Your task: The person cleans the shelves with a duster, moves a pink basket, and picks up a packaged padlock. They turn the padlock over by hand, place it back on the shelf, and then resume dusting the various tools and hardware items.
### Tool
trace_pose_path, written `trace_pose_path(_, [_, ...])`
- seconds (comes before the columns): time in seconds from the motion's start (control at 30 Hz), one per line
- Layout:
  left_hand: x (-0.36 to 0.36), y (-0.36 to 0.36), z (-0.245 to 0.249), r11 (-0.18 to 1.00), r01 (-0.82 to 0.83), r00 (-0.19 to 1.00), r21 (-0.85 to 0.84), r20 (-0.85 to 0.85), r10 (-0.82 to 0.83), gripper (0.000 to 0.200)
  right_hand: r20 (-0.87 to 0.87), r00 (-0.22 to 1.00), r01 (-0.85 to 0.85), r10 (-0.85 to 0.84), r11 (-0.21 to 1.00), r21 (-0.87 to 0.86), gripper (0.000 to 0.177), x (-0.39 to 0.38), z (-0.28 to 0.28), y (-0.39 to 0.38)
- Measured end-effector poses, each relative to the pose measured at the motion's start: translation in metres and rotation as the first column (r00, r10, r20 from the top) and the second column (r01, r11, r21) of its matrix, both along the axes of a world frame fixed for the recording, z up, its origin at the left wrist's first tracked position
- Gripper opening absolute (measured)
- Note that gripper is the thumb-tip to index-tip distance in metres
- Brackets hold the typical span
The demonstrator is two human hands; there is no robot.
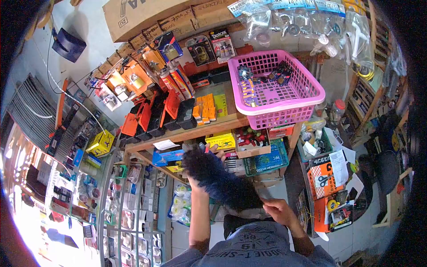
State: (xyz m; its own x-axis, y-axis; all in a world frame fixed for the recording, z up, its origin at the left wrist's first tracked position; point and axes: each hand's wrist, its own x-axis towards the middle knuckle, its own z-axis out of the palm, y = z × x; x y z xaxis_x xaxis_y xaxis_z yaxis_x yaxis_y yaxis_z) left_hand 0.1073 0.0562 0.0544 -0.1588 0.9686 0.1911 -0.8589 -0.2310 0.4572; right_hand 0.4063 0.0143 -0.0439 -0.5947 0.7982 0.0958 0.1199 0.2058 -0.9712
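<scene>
the fluffy dark duster (pixel 227 182) is between the two hands. the right hand (pixel 279 211) has its thumb and fingers together on the near end. that looks like a small pinch, so the duster could twist or slip if it snags. the left hand (pixel 218 152) is at the far end, mostly behind the fluff, with bent fingers poking out. i cannot tell if it is closed on anything.

the fluff hides that hand, so its knuckles could bump the yellow box (pixel 221 141) just past them. the fluff could also catch the box of red things (pixel 252 150) to the right of the left hand and drag some out. the loose paper (pixel 165 144) to the left of that hand could get brushed off. higher up, the pink basket (pixel 284 107) pokes over the shelf edge (pixel 222 126), so a fast arm lift could knock it.
</scene>
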Motion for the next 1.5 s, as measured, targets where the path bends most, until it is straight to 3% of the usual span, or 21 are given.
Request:
trace_pose_path(0.13, [0.0,-0.006,0.013,0.988,-0.123,0.989,-0.097,-0.094,0.114,0.063,0.027,0.999,-0.035,0.036,0.998,-0.05,0.025,-0.01,-0.002,-0.009])
trace_pose_path(0.2, [-0.009,-0.009,0.02,0.992,-0.114,0.992,-0.046,0.051,0.116,0.062,0.016,1.0,-0.012,0.013,0.999,-0.042,0.026,-0.011,-0.026,-0.013])
trace_pose_path(0.33, [-0.011,-0.009,0.01,0.993,0.009,0.995,0.12,0.099,-0.021,0.064,-0.013,0.998,-0.064,0.064,0.998,0.015,0.026,0.001,-0.04,-0.011])
trace_pose_path(0.43, [0.005,-0.013,-0.001,1.0,-0.01,0.998,-0.004,-0.057,0.01,0.063,0.094,0.995,-0.012,0.031,0.981,-0.195,0.026,-0.013,-0.004,-0.014])
trace_pose_path(0.53, [-0.01,-0.012,-0.001,0.995,0.016,0.998,0.096,0.062,-0.022,0.061,0.017,0.999,-0.035,0.04,0.967,-0.251,0.026,-0.015,-0.007,-0.017])
trace_pose_path(0.57, [-0.015,-0.011,0.007,0.99,0.032,0.991,0.136,0.126,-0.049,0.061,-0.026,0.998,-0.059,0.055,0.98,-0.191,0.026,-0.011,-0.023,-0.016])
trace_pose_path(0.6, [-0.015,-0.018,0.013,0.989,-0.149,0.989,0.018,0.018,0.149,0.064,-0.068,0.995,-0.082,0.074,0.988,-0.127,0.027,-0.007,-0.036,-0.013])
trace_pose_path(0.63, [-0.016,-0.018,0.012,0.988,-0.151,0.988,0.023,0.017,0.151,0.064,-0.07,0.995,-0.085,0.077,0.989,-0.123,0.027,-0.004,-0.041,-0.009])
trace_pose_path(0.73, [-0.016,-0.015,0.0,0.992,0.054,0.991,0.112,0.118,-0.067,0.069,-0.05,0.997,-0.061,0.061,0.998,-0.01,0.025,0.001,-0.048,-0.005])
trace_pose_path(0.83, [-0.018,-0.01,-0.006,0.992,0.075,0.976,0.099,0.198,-0.093,0.069,0.041,0.99,-0.129,0.137,0.979,-0.157,0.025,0.007,-0.043,-0.004])
trace_pose_path(0.87, [-0.017,-0.018,0.008,0.991,-0.097,0.982,-0.097,0.153,0.111,0.055,0.032,0.997,-0.067,0.069,0.996,-0.063,0.024,0.013,-0.053,-0.004])
trace_pose_path(0.9, [-0.028,-0.018,0.008,0.991,-0.096,0.982,-0.092,0.153,0.11,0.055,0.015,1.0,-0.004,0.003,0.999,0.037,0.023,0.016,-0.059,-0.001])
trace_pose_path(0.97, [-0.045,-0.02,0.01,1.0,0.02,0.926,-0.018,0.376,-0.012,0.053,-0.022,1.0,0.001,0.0,0.999,0.049,0.021,0.019,-0.046,0.003])
trace_pose_path(1.0, [-0.048,-0.021,0.009,0.994,-0.05,0.881,-0.094,0.465,0.088,0.053,-0.058,0.998,0.008,-0.005,0.999,0.053,0.02,0.022,-0.037,0.003])
trace_pose_path(1.17, [-0.037,-0.022,0.014,0.965,-0.032,0.834,-0.261,0.524,0.17,0.05,-0.023,1.0,0.005,-0.002,0.994,0.105,0.015,0.018,-0.009,0.002])
trace_pose_path(1.23, [-0.052,-0.023,-0.001,0.991,0.126,0.782,-0.039,0.619,-0.075,0.054,-0.025,0.998,0.057,-0.056,0.997,0.058,0.014,0.023,-0.01,0.003])
trace_pose_path(1.3, [-0.054,-0.023,-0.007,0.987,0.161,0.713,-0.012,0.692,-0.108,0.06,0.015,0.995,-0.098,0.097,0.993,0.062,0.015,0.027,-0.008,0.004])
trace_pose_path(1.37, [-0.04,-0.023,0.0,0.987,-0.048,0.953,-0.152,0.289,0.091,0.059,0.023,0.998,-0.054,0.053,0.997,0.056,0.015,0.027,-0.006,0.002])
trace_pose_path(1.4, [-0.03,-0.028,0.003,0.988,-0.104,0.984,-0.116,0.134,0.119,0.057,0.029,1.0,-0.008,0.007,0.999,0.052,0.016,0.025,-0.005,0.002])
trace_pose_path(1.43, [-0.018,-0.028,0.01,0.987,-0.106,0.983,-0.118,0.135,0.121,0.057,0.031,0.999,-0.01,0.009,0.999,0.051,0.016,0.022,-0.005,0.003])
trace_pose_path(1.5, [0.002,-0.027,0.02,0.89,-0.351,0.933,-0.29,-0.184,0.308,0.058,-0.059,0.998,0.0,0.0,1.0,0.011,0.017,0.014,-0.005,0.004])
